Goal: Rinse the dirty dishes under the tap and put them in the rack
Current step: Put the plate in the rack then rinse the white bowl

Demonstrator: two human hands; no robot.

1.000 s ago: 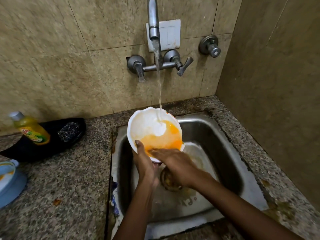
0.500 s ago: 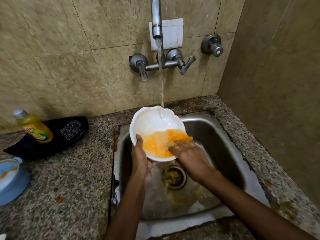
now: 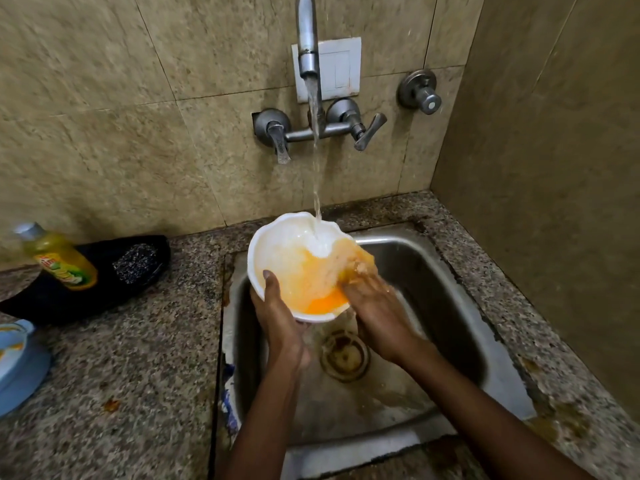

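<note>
White bowl [image 3: 294, 258] held tilted under the tap [image 3: 308, 46], over the sink [image 3: 450, 289]. Left hand [image 3: 280, 317] grips the near-left rim, thumb inside. Right hand [image 3: 377, 306], fingers extended, rubs orange residue at the right side. Judged rigid, light, slippery when wet; rim best gripped.

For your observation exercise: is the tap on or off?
On. A stream of water falls from the tap into the white bowl.

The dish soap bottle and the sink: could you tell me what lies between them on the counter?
In the head view, a black tray holding a scrubber lies between the dish soap bottle and the sink, then bare speckled counter.
</note>
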